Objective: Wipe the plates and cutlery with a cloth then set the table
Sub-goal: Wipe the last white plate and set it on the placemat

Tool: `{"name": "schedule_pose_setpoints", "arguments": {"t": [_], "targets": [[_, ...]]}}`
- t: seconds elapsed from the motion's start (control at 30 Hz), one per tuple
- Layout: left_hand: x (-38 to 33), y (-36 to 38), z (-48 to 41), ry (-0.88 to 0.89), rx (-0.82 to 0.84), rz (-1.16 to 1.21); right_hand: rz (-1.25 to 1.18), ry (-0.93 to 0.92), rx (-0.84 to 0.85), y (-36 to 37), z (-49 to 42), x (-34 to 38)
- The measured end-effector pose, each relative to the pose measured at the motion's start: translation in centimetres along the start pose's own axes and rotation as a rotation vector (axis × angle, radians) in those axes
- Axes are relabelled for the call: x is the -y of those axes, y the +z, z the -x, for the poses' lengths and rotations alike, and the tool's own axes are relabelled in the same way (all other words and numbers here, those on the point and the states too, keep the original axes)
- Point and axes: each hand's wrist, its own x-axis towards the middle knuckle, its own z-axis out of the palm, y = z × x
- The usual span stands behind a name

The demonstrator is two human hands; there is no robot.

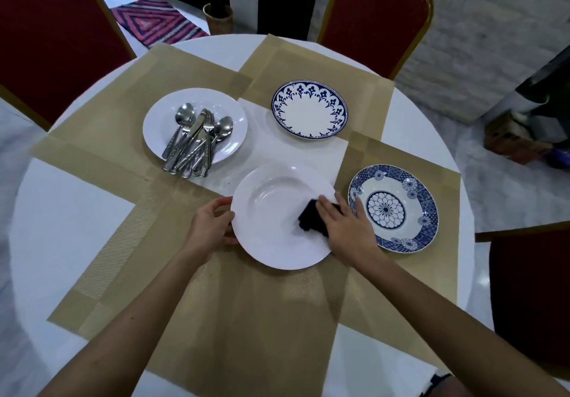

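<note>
A plain white plate lies on the near tan placemat. My left hand grips its left rim. My right hand presses a dark cloth onto the plate's right side. Another white plate at the back left carries a pile of cutlery, spoons, forks and knives. A blue-rimmed white plate sits on the far mat. A plate with a blue flower pattern rests on the right mat, just beside my right hand.
The round white table holds several tan placemats that overlap near the middle. Red chairs with gold frames stand at the back left, the back and the right. A striped rug lies on the floor beyond.
</note>
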Motion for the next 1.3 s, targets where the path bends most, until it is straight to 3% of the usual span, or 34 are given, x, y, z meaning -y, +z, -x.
{"name": "schedule_pose_setpoints", "arguments": {"t": [0.13,0.33,0.6,0.8,1.03,1.23,1.3], "targets": [[-0.2,-0.2,0.1,0.01,0.005,-0.009,-0.066,0.166,-0.098,-0.1,-4.3,1.9],[-0.3,-0.2,0.2,-0.016,0.007,0.015,-0.294,0.247,-0.267,-0.5,-8.8,5.3],[0.1,-1.8,-0.2,-0.157,0.223,0.274,-0.531,-0.28,-0.206,-0.1,-8.5,9.7],[0.2,-1.3,-0.3,-0.143,0.141,0.246,-0.554,-0.583,-0.008,1.3,-2.6,8.1],[-0.3,-0.6,-0.2,-0.011,-0.138,0.113,-0.308,-0.738,0.023,3.3,1.3,4.2],[-0.9,0.8,1.5,0.255,0.133,-0.543,-0.23,-0.694,0.093,3.2,2.2,4.2],[-0.7,1.4,1.5,0.279,0.13,-0.637,-0.23,-0.705,0.09,3.0,2.4,4.1]]}}
